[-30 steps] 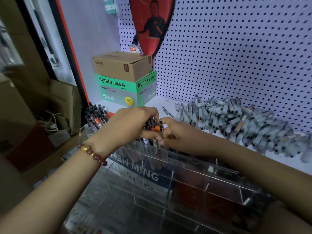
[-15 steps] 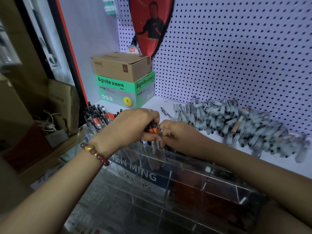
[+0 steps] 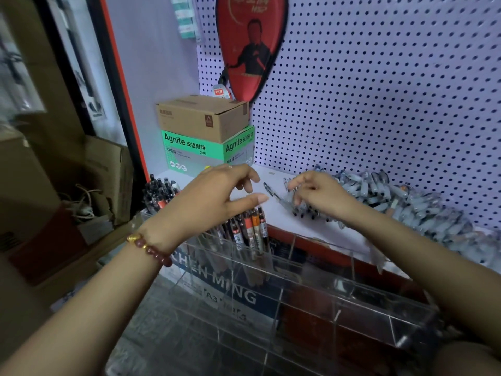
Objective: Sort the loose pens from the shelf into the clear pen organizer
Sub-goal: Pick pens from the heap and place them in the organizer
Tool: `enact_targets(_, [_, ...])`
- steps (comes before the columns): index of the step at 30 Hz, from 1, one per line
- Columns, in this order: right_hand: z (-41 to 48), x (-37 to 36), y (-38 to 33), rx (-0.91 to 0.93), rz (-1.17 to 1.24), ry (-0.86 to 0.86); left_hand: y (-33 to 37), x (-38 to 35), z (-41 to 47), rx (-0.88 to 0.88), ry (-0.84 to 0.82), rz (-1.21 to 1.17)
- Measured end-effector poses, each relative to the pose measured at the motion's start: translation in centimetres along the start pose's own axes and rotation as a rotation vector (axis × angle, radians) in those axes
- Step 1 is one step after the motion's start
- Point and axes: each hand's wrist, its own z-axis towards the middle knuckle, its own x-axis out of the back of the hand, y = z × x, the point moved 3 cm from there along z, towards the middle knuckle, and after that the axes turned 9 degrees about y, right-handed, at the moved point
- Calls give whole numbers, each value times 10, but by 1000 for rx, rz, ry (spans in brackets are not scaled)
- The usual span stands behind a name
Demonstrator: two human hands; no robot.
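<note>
A clear acrylic pen organizer (image 3: 298,289) with several compartments stands in front of the white shelf (image 3: 320,226). A bunch of dark pens with orange and red labels (image 3: 250,229) stands in one of its left compartments, and more pens (image 3: 160,194) fill the far-left one. A long pile of loose grey-capped pens (image 3: 406,202) lies on the shelf along the pegboard. My left hand (image 3: 214,196) hovers above the standing bunch, fingers loose, holding nothing. My right hand (image 3: 317,194) reaches over the left end of the pile with relaxed curved fingers that hold nothing.
A brown carton (image 3: 203,118) sits on a green Agnite box (image 3: 208,150) at the shelf's back left. A red racket cover (image 3: 252,44) hangs on the pegboard (image 3: 393,90). Cardboard boxes (image 3: 103,172) stand at the left. A printed box (image 3: 222,286) lies under the organizer.
Both hands have let go of the bunch of pens, which now stands in the organizer. The left hand has lifted up; the right hand has moved right to the loose pile.
</note>
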Motion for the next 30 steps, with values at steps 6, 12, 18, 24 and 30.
enact_targets(6, [52, -28, 33, 45, -394, -54, -11, -1, 4, 28, 64, -42])
enact_targets(12, [64, -58, 31, 153, -904, -97, -14, -3, 9, 20, 103, -52])
enact_targets(18, [66, -57, 37, 83, -851, -58, -16, -1, 8, 31, 148, -87])
enact_targets(24, [68, -46, 22, -63, -482, 54, -24, -4, 9, 96, 199, -135])
enact_targets(30, [68, -21, -30, -7, 161, -66, -28, -6, 16, 150, 265, -254])
